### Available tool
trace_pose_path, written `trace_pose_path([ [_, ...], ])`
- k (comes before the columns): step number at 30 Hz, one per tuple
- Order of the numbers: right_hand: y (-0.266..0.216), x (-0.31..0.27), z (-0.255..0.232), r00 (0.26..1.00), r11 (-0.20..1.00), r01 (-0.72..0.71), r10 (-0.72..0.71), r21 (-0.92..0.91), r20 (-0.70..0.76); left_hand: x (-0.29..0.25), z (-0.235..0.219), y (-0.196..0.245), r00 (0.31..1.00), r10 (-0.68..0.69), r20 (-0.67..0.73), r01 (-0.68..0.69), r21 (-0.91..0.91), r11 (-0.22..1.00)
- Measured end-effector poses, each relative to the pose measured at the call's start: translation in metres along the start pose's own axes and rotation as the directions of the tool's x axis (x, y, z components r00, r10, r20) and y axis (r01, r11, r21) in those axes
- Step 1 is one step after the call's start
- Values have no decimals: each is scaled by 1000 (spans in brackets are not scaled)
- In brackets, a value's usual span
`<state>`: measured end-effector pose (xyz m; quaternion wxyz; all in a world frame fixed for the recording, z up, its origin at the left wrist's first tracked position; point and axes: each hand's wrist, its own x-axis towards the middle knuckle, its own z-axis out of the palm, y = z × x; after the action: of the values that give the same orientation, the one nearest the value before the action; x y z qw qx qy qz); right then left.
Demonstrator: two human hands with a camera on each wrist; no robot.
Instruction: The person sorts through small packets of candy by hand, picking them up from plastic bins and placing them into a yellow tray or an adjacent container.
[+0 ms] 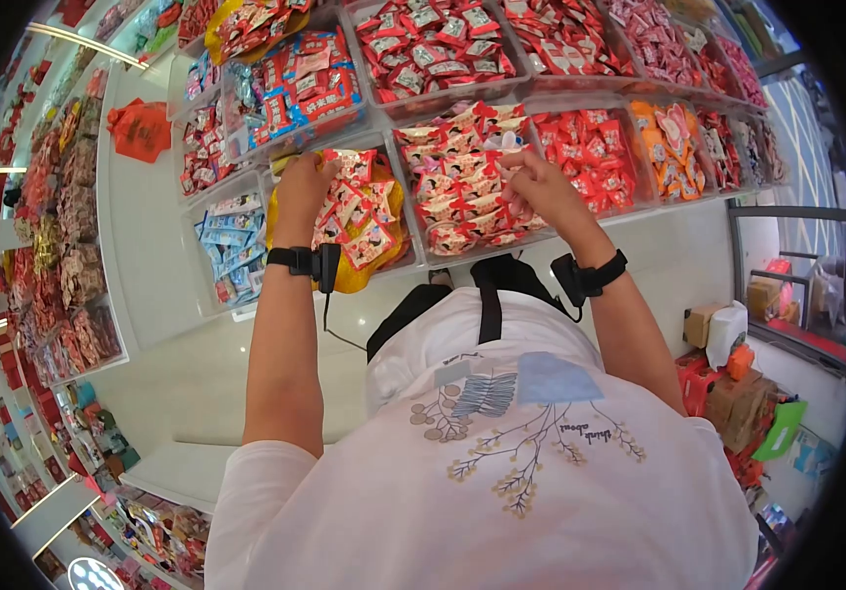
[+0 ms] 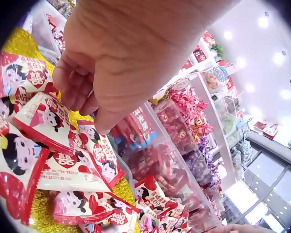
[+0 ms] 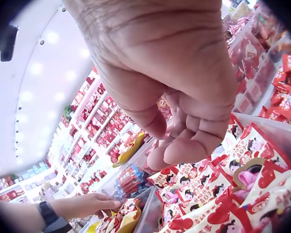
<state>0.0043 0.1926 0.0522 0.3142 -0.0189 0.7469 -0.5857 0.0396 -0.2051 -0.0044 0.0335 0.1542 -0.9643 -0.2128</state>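
A gold bag [image 1: 352, 275] filled with red-and-cream packets [image 2: 46, 119] sits in a clear bin. At its upper left side, my left hand [image 1: 302, 197] grips the gold edge with bent fingers; in the left wrist view the fingertips of this hand [image 2: 116, 58] are partly hidden behind the palm. My right hand [image 1: 543, 192] hangs over the neighbouring bin of similar packets [image 1: 452, 192]. In the right wrist view, the fingers of that hand [image 3: 174, 92] are loosely bent, the thumb stands apart, and nothing is visible between them.
Clear bins of red packets [image 1: 585, 162], orange packets [image 1: 673, 147] and blue packets [image 1: 234, 241] stand around. Behind are bins with more red sweets [image 1: 433, 49]. A red bag [image 1: 140, 131] lies on the white surface at left. Cardboard boxes [image 1: 737, 403] are stacked at right.
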Motion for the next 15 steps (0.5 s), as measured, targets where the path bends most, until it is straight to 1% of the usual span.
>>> trace_pose_path([
  [3,-3,-12,3,999,999,-40,41,20,-27,5,1,2,999,38,-8,-37,43,998],
  [4,-2,-15,3,998,998,-57,58,34,-38,7,3,1,1000,10,22,-10,-1,1000],
  [6,6,-16,1,998,998,-47,49,38,-30,12,5,-2,995,-39,87,47,-86,995],
  [9,13,-20,-3,998,998,-59,60,35,-35,14,7,-5,988,-99,117,121,-198,973],
  [12,10,-23,-1,995,996,-90,91,29,-50,11,-5,-8,990,-51,133,97,-368,925],
  [13,9,-24,-1,993,994,-103,105,27,-60,6,-14,-4,997,45,58,-25,-303,953],
  [15,11,-23,-1,993,994,-102,103,32,-53,0,-31,2,996,-7,87,42,-407,912],
])
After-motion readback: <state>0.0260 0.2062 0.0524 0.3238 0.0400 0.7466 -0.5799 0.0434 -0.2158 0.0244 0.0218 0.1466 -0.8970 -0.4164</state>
